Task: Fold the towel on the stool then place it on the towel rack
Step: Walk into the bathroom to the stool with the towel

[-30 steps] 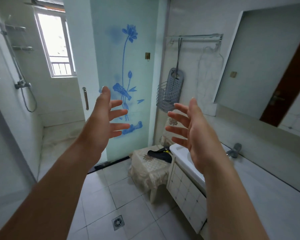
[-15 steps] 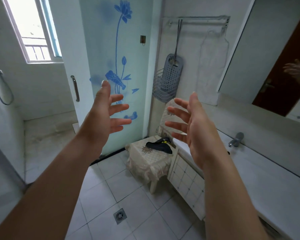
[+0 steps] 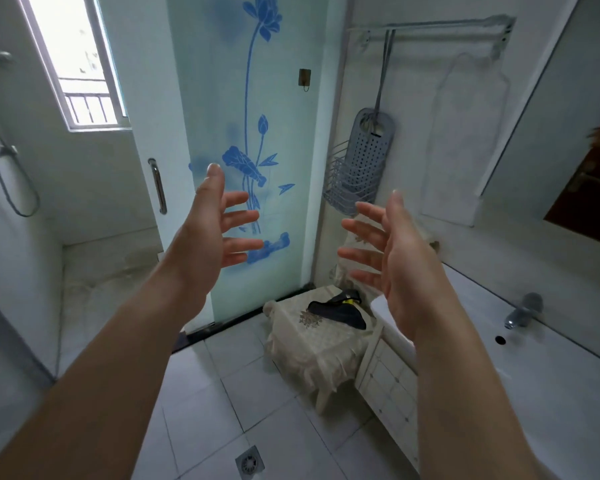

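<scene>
Our left hand and right hand are up, fingers spread, holding nothing. Towel lies on the stool, rack high above it.

Two bare forearms came into view from the bottom corners, and no sleeve showed on either one up to the edge of the picture. The left hand had no ring, no watch and no band at the wrist. The right hand was just as plain, with nothing worn on the wrist or on the fingers. No glove covered either hand. The nails looked short and unpainted, the thumbnails being the ones best seen. The arms were slim and smooth, with no marks that could be made out.
</scene>
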`<state>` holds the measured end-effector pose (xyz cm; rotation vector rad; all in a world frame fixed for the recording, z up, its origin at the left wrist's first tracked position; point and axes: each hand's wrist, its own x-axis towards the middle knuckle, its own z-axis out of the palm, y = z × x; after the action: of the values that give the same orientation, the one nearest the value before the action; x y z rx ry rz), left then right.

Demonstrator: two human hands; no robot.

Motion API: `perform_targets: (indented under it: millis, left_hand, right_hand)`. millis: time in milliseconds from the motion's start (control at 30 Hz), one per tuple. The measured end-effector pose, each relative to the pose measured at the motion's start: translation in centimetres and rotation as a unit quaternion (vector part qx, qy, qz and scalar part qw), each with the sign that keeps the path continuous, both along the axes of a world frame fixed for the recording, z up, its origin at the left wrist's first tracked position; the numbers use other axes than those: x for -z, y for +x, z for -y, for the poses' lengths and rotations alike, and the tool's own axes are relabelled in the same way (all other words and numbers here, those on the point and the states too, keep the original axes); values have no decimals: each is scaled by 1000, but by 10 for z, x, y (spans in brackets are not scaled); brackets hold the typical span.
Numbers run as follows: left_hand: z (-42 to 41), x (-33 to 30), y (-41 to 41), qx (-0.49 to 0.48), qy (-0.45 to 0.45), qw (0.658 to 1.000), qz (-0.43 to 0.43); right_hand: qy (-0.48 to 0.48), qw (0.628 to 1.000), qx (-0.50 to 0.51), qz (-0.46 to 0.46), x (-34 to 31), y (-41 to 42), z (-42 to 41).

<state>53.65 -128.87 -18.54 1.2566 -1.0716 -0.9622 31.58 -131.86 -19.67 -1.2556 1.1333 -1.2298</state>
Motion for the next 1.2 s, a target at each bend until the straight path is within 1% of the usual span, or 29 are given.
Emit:
perform_targets:
  millis: [300,600,833,1200]
  left_hand:
    - [100,-7,5,-21,3,999,27]
    - [163,1,10,-18,13,999,32]
    - [208,11,30,12,14,1000,25]
    - [307,16,102,125,10,992,20]
  right_hand:
    - [5,1000,-25,15,2,-1,113]
    - [2,1000,-26,18,9,3,176]
    - [8,1000,12,14,18,22,206]
    - [24,991,130,11,18,97,251]
